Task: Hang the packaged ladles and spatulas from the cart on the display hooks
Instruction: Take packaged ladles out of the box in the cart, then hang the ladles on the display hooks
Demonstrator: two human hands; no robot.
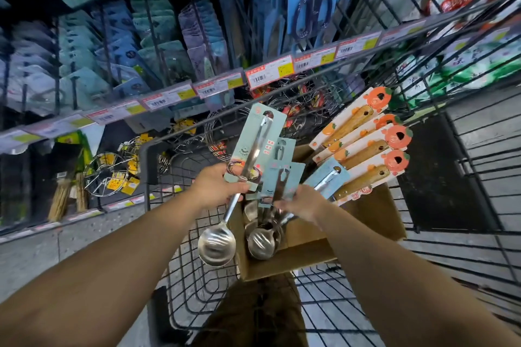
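Head view: the fingers of the left hand (217, 186) are curled around the handle of one packaged ladle (225, 205), just below its pale green card, and they hold it lifted above the left edge of the cardboard box (310, 253), with the bowl hanging down outside the box. The fingers of the right hand (303, 201) are bent over the cards of the other ladles (265, 231), which stand in the box; how firmly they grip I cannot tell. The wooden-handled spatulas (363, 155) lean at the far right corner of the box. The box sits inside the wire cart (465, 177). I judge the step is picking ladles out. Next, the card hole must be turned toward a free hook on the display shelf (169, 96).
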